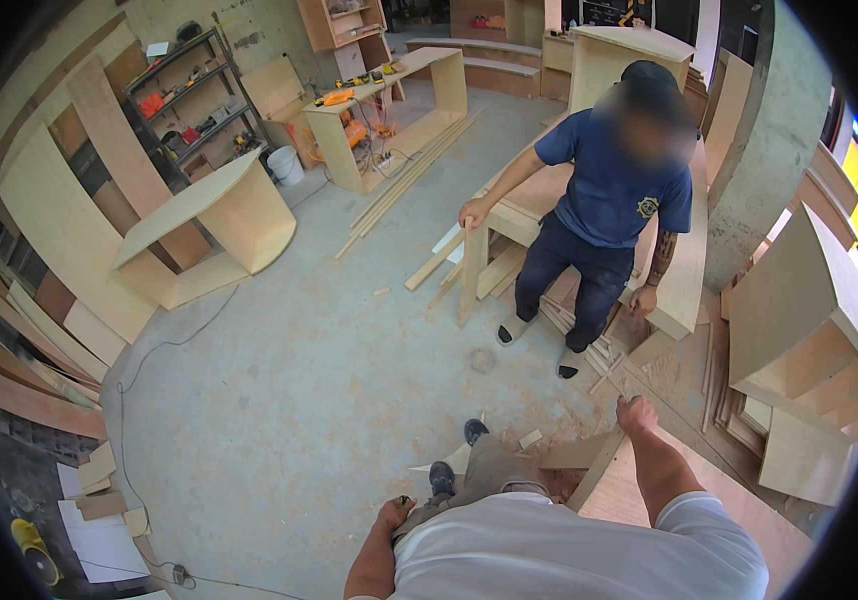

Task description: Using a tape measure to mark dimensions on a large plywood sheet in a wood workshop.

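Resting at the far corner of the pale wooden counter (619,488), the right hand (637,415) is nearer; the left hand (396,512), beside the trousers (489,468), is well apart from it. The counter lies to the person's right, long axis apparently running toward lower right. Fingers appear curled on both; clamping cannot be confirmed.

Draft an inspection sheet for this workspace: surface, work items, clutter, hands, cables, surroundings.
Surface: grey floor, dusty in patches.
Work items: pale wooden panel, lower right.
Clutter: wood offcuts beside the co-worker.
Hands: right hand at the panel's near-centre corner, contact unclear; left hand low by the body, grip unclear.
Cables: dark cable trailing along the floor at left.
Surroundings: loaded metal shelf, white bucket.
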Tool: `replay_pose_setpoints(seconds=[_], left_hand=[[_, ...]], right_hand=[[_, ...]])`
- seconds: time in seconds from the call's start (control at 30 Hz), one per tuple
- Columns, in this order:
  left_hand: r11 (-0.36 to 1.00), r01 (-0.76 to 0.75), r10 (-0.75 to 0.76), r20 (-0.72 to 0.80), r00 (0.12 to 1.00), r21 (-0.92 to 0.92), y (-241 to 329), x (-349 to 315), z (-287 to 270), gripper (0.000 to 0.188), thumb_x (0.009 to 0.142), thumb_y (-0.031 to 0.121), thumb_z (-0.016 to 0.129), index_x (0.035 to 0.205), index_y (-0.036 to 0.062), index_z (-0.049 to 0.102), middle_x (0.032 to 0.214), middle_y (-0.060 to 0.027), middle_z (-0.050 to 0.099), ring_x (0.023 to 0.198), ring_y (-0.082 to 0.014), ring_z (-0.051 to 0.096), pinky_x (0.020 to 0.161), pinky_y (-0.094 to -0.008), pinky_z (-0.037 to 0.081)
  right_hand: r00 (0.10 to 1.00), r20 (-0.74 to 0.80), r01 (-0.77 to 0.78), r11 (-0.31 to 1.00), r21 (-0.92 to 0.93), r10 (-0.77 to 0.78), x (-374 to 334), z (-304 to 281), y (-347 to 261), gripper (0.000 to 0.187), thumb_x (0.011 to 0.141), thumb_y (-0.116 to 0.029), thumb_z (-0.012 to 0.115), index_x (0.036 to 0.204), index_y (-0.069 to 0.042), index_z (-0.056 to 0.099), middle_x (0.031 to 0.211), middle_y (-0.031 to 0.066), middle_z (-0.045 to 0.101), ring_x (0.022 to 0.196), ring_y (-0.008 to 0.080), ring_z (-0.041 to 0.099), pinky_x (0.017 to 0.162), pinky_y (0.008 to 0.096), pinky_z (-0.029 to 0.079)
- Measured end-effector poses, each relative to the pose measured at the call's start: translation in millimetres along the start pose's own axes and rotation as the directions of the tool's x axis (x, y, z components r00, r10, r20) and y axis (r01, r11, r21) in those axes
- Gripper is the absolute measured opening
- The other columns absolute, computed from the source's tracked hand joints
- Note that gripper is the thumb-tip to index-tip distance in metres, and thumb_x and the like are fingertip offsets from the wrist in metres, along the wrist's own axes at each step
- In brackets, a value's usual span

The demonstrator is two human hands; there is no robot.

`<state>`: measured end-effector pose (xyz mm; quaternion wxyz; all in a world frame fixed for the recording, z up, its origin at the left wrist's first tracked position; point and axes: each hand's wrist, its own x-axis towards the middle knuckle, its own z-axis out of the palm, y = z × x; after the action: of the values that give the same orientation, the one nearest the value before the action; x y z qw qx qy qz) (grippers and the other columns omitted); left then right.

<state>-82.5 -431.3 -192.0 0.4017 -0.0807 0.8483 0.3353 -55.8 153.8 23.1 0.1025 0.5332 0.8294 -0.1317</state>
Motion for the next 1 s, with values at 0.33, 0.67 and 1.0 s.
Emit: replay_pose_setpoints(seconds=[0.33,0.67,1.0], left_hand=[[0.999,0.031,-0.028,-0.099,0.995,0.032,3.8,-4.5,-2.1,0.075,0.087,0.069,0.049,0.103,-0.001,0.069,0.102,-0.0295,0.067,0.106,-0.0438,0.063,0.09,-0.0467,0.049],[0.996,0.064,-0.059,-0.101,0.993,0.054,4.7,-4.7,-4.4,0.079,0.091,0.07,0.038,0.107,-0.0016,0.066,0.109,-0.0313,0.065,0.111,-0.0457,0.059,0.095,-0.0486,0.046],[0.995,0.081,-0.074,-0.103,0.992,0.063,7.5,-6.0,-6.4,0.08,0.095,0.066,0.03,0.117,-0.0045,0.062,0.118,-0.0334,0.06,0.119,-0.0461,0.054,0.099,-0.048,0.044]], right_hand=[[1.0,-0.025,0.006,1.0,-0.013,-0.006,0.8,2.2,-2.3,0.051,0.091,-0.049,0.055,0.109,-0.004,0.069,0.112,0.0192,0.069,0.109,0.0347,0.065,0.093,0.0438,0.05],[0.999,-0.046,0.002,1.0,-0.029,-0.004,5.4,7.0,1.4,0.05,0.09,-0.049,0.056,0.107,-0.005,0.07,0.11,0.0195,0.07,0.107,0.0349,0.066,0.093,0.0441,0.05],[0.998,-0.061,-0.003,1.0,-0.005,0.003,4.1,6.6,0.2,0.049,0.09,-0.049,0.056,0.104,-0.004,0.071,0.11,0.0201,0.07,0.108,0.0351,0.065,0.093,0.044,0.05]])
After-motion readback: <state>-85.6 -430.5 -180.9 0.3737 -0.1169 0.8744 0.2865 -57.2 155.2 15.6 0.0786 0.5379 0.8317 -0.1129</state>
